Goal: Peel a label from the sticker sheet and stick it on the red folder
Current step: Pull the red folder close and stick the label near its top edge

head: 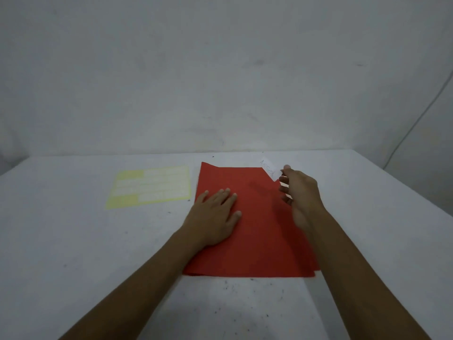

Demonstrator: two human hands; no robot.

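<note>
A: My head-camera feed is dim and flat, with a grey-blue cast over the wall (pixel 220 69) and the table (pixel 73 241). No glare anywhere.

B: Shadows?

A: Soft only. I see a faint one under the left hand (pixel 215 214) on the red folder (pixel 257 229), and the forearms go dark toward the bottom edge. I cannot tell where the light comes from.

B: Sharpness?

A: Poor. The right hand (pixel 300 192) is motion-blurred at the fingers, the writing on the label (pixel 269 170) is unreadable, and the sticker sheet (pixel 149 186) looks washed out. Wide-angle bending bows the table edges.
</note>
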